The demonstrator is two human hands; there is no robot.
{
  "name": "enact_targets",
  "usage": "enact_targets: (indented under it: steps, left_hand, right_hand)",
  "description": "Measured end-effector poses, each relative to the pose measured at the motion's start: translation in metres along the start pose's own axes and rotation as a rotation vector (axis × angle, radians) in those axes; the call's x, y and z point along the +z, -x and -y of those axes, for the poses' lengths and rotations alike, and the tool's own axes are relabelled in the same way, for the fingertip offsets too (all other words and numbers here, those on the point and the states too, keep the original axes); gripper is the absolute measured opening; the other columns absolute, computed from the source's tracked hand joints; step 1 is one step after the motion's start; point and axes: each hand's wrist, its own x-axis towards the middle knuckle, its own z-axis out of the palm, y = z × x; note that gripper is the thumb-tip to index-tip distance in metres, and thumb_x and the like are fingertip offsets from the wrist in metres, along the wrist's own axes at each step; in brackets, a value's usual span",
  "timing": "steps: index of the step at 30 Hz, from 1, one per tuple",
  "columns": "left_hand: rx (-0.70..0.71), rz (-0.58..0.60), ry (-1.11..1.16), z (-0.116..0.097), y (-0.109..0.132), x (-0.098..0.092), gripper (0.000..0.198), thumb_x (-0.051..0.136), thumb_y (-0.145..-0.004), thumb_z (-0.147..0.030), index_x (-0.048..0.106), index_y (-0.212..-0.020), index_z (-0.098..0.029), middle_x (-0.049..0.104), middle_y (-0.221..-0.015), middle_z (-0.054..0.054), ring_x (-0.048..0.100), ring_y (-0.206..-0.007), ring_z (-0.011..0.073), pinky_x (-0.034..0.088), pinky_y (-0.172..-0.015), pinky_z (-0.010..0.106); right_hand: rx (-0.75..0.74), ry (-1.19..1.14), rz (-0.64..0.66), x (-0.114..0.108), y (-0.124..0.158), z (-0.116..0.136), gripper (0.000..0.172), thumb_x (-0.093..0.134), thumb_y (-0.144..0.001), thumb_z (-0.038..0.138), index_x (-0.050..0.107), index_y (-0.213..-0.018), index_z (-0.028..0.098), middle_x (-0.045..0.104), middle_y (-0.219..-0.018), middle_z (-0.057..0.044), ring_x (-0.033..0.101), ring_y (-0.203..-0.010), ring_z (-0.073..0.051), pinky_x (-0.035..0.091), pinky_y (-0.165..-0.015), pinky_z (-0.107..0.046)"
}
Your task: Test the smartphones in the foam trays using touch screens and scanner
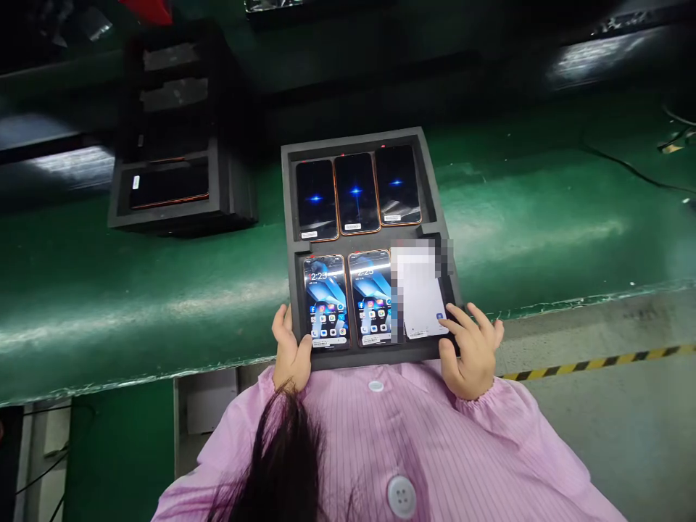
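Note:
A dark foam tray [432,190] lies on the green belt [544,225] right in front of me, with several phones in two rows. The back row's phones [356,193] show dark screens with a blue glow. In the front row two phones [326,301] show home screens, and the right one [421,297] shows a white screen. My left hand [290,351] grips the tray's near left edge, thumb on the rim. My right hand [472,348] holds the near right corner, its fingers spread over the rim and touching the white-screen phone's lower edge.
A stack of black foam trays [179,130], one with a dark phone in it, stands at the back left on the belt. Cables [631,167] lie at the far right. A yellow-black hazard stripe [598,361] marks the floor to my right. My pink smock fills the bottom.

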Motion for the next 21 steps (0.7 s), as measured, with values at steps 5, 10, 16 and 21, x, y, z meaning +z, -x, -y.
enact_targets:
  steps: [5,10,16,21]
  left_hand:
    - [-0.008,-0.008,-0.012,0.000,0.001,0.001,0.067,0.044,-0.073,-0.011,0.015,-0.133,-0.020,0.029,-0.144,0.014,0.028,-0.132,0.0200,0.016,-0.111,0.045]
    - [-0.034,-0.017,-0.014,-0.001,0.002,0.002,0.068,0.043,-0.071,-0.010,0.014,-0.133,-0.018,0.028,-0.144,0.015,0.027,-0.132,0.0201,0.016,-0.111,0.045]
    - [-0.049,-0.023,0.007,-0.001,0.002,0.001,0.068,0.043,-0.071,-0.011,0.016,-0.133,-0.018,0.030,-0.144,0.014,0.028,-0.132,0.0207,0.018,-0.111,0.045]
    - [-0.046,-0.044,0.075,0.000,0.001,0.002,0.066,0.045,-0.071,-0.011,0.021,-0.131,-0.021,0.035,-0.141,0.011,0.032,-0.130,0.0199,0.018,-0.111,0.044]
  right_hand:
    - [0.017,0.002,-0.015,0.000,0.004,0.001,0.022,0.040,-0.083,0.028,0.059,-0.088,0.018,0.059,-0.116,-0.011,0.041,-0.120,-0.033,0.018,-0.096,-0.061]
    - [-0.081,-0.244,-0.020,0.000,0.007,0.013,0.010,0.042,-0.080,0.025,0.049,-0.079,0.018,0.066,-0.099,-0.008,0.047,-0.116,-0.029,0.014,-0.101,-0.061]
    - [-0.103,-0.328,-0.030,-0.003,0.002,0.014,0.011,0.043,-0.074,0.015,0.037,-0.069,0.022,0.069,-0.083,-0.001,0.057,-0.104,-0.024,0.016,-0.102,-0.060]
    - [-0.002,-0.208,-0.089,-0.004,0.003,-0.003,0.014,0.043,-0.074,0.016,0.033,-0.066,0.022,0.070,-0.082,-0.002,0.056,-0.105,-0.027,0.017,-0.100,-0.064]
